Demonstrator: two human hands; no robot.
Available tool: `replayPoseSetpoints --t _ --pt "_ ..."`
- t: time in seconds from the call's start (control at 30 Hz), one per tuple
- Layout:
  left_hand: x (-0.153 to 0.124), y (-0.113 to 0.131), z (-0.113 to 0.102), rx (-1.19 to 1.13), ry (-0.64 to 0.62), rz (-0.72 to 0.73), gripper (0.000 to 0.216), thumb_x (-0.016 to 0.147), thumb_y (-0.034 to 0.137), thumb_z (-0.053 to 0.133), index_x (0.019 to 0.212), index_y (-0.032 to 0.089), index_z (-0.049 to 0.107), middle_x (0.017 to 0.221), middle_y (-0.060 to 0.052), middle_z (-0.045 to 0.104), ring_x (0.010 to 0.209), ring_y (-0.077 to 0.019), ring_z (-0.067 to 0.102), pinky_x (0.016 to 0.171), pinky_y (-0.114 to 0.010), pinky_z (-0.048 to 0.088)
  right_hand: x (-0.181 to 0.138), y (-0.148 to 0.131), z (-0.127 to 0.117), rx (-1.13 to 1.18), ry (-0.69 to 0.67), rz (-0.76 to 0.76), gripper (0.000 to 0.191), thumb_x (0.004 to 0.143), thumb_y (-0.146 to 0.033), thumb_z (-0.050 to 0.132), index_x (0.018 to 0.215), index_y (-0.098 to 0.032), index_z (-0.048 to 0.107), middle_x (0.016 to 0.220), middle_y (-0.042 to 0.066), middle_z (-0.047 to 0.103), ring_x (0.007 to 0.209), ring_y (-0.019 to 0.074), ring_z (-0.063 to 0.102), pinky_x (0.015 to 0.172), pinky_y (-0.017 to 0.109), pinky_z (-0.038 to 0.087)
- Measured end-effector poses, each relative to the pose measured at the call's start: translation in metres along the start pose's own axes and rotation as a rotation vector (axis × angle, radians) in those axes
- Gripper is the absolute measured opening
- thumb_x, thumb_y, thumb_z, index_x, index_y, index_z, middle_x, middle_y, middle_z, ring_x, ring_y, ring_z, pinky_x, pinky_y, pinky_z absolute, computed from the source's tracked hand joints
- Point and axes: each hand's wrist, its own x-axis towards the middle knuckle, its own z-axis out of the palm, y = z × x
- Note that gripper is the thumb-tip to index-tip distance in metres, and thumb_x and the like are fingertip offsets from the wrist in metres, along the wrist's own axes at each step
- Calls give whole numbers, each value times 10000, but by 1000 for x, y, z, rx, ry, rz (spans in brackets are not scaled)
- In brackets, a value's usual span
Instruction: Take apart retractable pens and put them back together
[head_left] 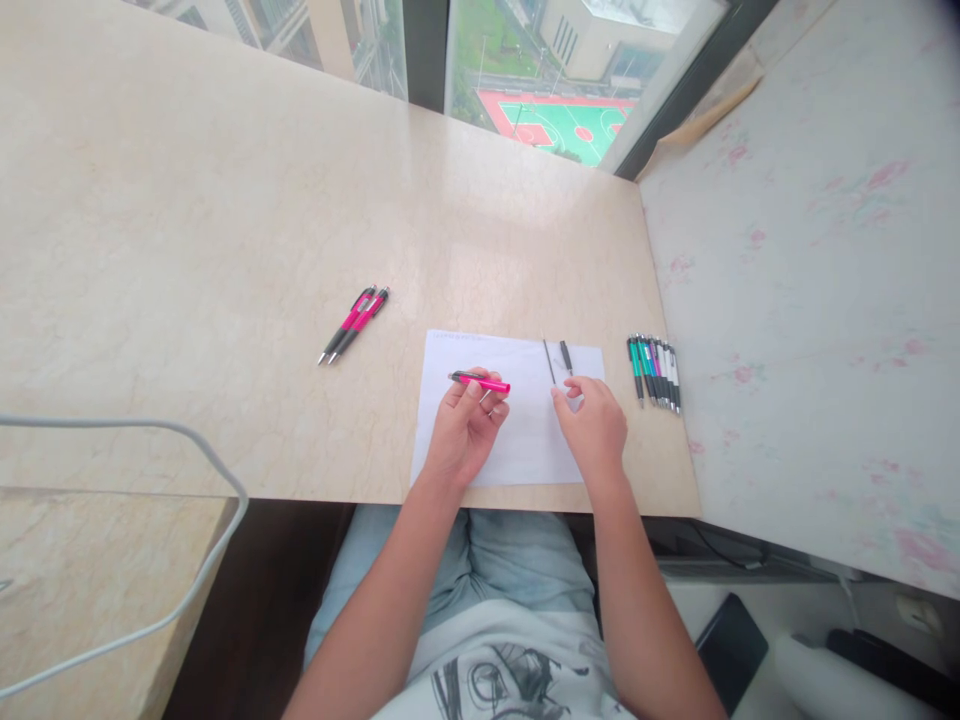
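Observation:
My left hand point(466, 430) is closed around the pink barrel point(491, 384) of a click pen, with its black clip end pointing left. The barrel lies nearly level above a white sheet of paper point(517, 450). On the sheet's right part lie a thin dark ink refill point(549, 360) and a black pen grip point(565, 355). My right hand point(596, 425) is low over the paper just in front of these two parts. Its thumb and forefinger are apart, the thumb by the refill's near end and the forefinger by the grip's near end.
Two pink and black pens point(354, 325) lie side by side to the left. A row of several green, purple and white pens point(655, 372) lies at the right near the papered wall point(810, 300). A grey cable point(217, 455) loops at lower left. A window stands behind the table point(225, 220).

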Motion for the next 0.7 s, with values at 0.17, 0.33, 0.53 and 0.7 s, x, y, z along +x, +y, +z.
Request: replayPoseSetpoints --t 0.17,0.33,0.53,0.7 --pt "0 2 2 -27 11 -43 179 838 245 743 985 163 684 901 -28 680 722 -83 646 637 -172 523 10 -4 6 -33 -61 -37 168 886 -283 512 870 -196 655 860 56 685 720 185 581 601 291 334" --pt "1 11 5 -159 62 -107 192 963 198 561 1126 148 651 812 -6 639 651 -44 601 607 -137 503 21 -6 3 -94 -103 -35 146 845 -214 524 753 -193 635 774 42 667 627 156 537 562 287 284" --pt "4 16 7 -221 140 -100 240 1017 160 436 1133 171 646 837 -14 663 699 -39 634 612 -115 482 24 -8 -5 -62 -124 -29 88 798 -197 570 749 -201 643 785 34 688 658 157 568 583 278 331" --pt "4 15 10 -188 179 -65 245 1015 132 436 942 183 664 912 -9 696 781 -34 671 637 -106 474 17 -5 -6 188 -105 -71 105 827 -200 553 832 -190 658 760 21 683 659 149 600 656 293 453"
